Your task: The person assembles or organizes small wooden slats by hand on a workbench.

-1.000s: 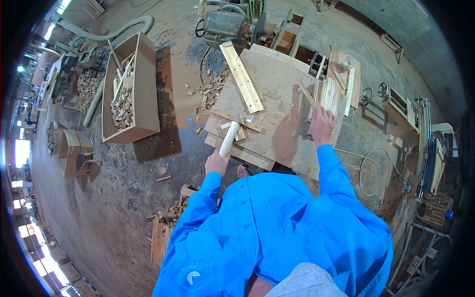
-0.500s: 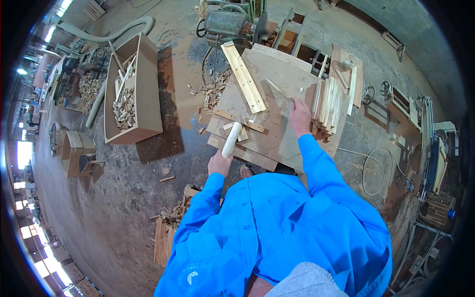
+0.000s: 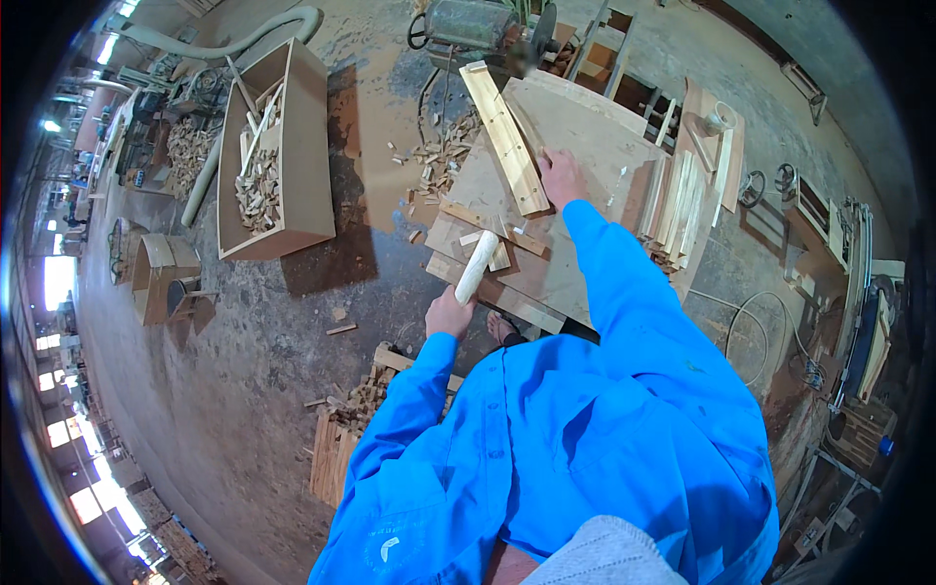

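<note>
"How far along?"

"One thin brown wooden strip [image 3: 523,121] lies along the long yellow wooden board [image 3: 504,139]; my half-curled right hand [image 3: 563,178] is at its end, grip unclear. My left hand [image 3: 449,313] grips a whitish round wooden stick [image 3: 476,266]."

"Left?"

"Probably the pale wooden strip stack [image 3: 672,212]."

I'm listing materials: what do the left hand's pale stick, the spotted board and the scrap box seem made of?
Pale stick: probably bare wood, dull and whitish.
Spotted board: likely unpainted wood, from its yellowish streaks.
Scrap box: perhaps raw fibreboard; plain brown sides, no clear grain.
</note>
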`<state>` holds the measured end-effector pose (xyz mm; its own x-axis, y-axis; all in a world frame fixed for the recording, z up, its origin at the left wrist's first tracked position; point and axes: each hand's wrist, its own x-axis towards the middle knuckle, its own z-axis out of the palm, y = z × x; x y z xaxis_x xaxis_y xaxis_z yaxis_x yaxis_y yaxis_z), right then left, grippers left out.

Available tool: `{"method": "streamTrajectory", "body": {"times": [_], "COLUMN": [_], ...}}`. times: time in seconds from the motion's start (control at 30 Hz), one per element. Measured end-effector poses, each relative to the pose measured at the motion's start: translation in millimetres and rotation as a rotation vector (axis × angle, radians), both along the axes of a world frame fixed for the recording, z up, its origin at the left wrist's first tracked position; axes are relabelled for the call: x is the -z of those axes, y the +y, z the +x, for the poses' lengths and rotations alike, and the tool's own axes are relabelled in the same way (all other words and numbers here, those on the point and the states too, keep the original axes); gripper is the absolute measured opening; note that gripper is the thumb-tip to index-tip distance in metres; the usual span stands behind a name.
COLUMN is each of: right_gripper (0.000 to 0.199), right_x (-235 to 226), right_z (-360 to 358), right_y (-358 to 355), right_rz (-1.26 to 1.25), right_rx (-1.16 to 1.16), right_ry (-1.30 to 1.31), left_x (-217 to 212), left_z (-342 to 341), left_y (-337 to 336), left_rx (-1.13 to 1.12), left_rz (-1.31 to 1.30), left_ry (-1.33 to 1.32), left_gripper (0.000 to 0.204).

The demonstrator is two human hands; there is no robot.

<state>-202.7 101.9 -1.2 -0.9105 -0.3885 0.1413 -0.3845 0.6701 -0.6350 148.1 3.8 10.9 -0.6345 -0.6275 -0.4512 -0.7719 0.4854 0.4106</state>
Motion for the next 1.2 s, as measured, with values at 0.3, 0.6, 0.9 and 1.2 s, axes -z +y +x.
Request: {"method": "streamTrajectory", "body": {"times": [0.3, 0.6, 0.9, 1.2], "right_gripper": [0.034, 0.034, 0.033, 0.023], "right_x": [7, 13, 0, -6], "right_z": [-36, -80, -113, -159], "right_y": [-38, -43, -48, -58], "right_rz": [-0.037, -0.037, 0.005, -0.015], "right_rx": [-0.069, -0.114, -0.091, -0.103], "right_ry": [-0.018, 0.038, -0.067, -0.043], "left_x": [4, -4, 0, 2], "left_z": [-5, -35, -73, -122], "left_y": [-1, 2, -1, -8], "left_rx": [0.021, 0.027, 0.033, 0.037], "left_rz": [0.013, 0.007, 0.005, 0.002], "left_ry": [0.054, 0.005, 0.013, 0.029], "left_gripper": [0.044, 0.043, 0.044, 0.043]}}
